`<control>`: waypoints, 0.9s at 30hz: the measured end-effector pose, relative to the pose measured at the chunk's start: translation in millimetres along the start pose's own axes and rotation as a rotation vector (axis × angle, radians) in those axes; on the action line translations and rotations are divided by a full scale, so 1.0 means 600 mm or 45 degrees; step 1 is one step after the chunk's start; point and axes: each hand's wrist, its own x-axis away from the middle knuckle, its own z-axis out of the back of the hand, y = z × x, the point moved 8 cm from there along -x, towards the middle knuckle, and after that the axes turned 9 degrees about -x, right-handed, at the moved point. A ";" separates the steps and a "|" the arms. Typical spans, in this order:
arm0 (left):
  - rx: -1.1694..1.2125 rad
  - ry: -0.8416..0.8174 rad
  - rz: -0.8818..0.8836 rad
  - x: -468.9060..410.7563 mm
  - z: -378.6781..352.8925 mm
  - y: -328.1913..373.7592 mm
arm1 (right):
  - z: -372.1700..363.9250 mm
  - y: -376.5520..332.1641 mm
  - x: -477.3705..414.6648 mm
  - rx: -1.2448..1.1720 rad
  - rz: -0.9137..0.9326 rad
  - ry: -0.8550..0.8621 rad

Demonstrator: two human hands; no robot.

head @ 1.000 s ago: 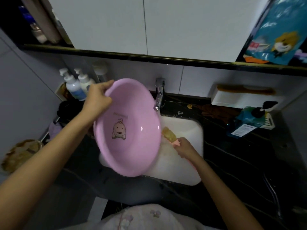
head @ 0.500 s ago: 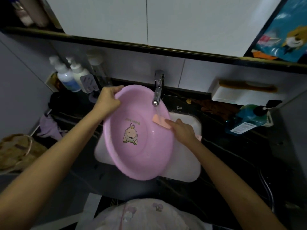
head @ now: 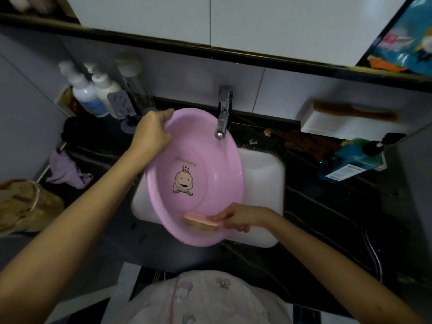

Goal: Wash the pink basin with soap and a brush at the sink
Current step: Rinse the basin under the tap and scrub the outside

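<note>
The pink basin [head: 210, 160], with a cartoon baby printed on its bottom, is held tilted over the white sink [head: 264, 174], its far rim under the chrome tap [head: 224, 113]. My left hand [head: 152, 134] grips the basin's upper left rim. My right hand [head: 236, 219] holds a pink brush [head: 201, 220] with pale bristles, pressed against the inside of the basin's near wall. No water is visible coming from the tap.
Two white pump bottles [head: 93, 92] and a clear bottle stand at the back left. A white tray with a brown comb [head: 350, 113] hangs on the right wall above a blue pump bottle [head: 350, 157]. A purple cloth [head: 67, 169] lies at the left on the black counter [head: 327, 206].
My right hand carried the brush from the basin's upper right rim near the tap down to its near inside wall. The basin has tipped flatter, closer under the tap.
</note>
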 end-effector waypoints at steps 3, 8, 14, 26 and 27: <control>0.001 -0.062 0.008 -0.009 -0.003 0.000 | 0.048 0.008 -0.003 0.144 -0.097 0.064; -0.035 -0.212 0.025 -0.023 -0.028 -0.003 | 0.199 -0.004 -0.014 -0.055 -0.135 0.606; -0.080 -0.315 -0.020 -0.045 -0.041 0.008 | 0.251 -0.142 0.000 1.314 0.230 0.915; -0.118 -0.402 -0.021 -0.067 -0.055 0.009 | 0.225 -0.036 -0.013 0.313 -0.275 0.277; -0.127 -0.399 -0.021 -0.067 -0.054 0.011 | 0.237 -0.055 -0.018 0.444 -0.247 0.345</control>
